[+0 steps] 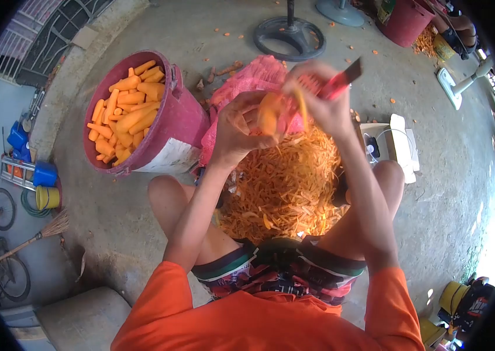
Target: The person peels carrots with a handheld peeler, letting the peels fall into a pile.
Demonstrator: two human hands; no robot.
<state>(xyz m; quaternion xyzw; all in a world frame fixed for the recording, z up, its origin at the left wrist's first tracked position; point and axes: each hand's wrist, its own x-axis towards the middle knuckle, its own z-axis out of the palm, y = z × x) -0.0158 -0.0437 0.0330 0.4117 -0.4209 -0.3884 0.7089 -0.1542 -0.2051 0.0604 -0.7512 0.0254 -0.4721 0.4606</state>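
My left hand [240, 130] is closed around an orange carrot [269, 114], held up in front of me. Close beside it on the right, my right hand [323, 105] grips a red-handled peeler [334, 86] with a dark end pointing up and right; motion blurs it. A thin strip of peel hangs between the hands. Below them lies a large heap of orange peelings [285, 187] between my legs. Behind the hands is a pink mesh sack [247, 82]. To the left, a tilted pink tub [186, 126] holds several peeled carrots [130, 111].
An open white box [398, 146] stands right of the heap. A round black stand base [289, 41] is ahead. Another person's leg [462, 29] shows at the upper right near a red bucket [405, 22]. A broom [34, 237] and a bicycle are at the left.
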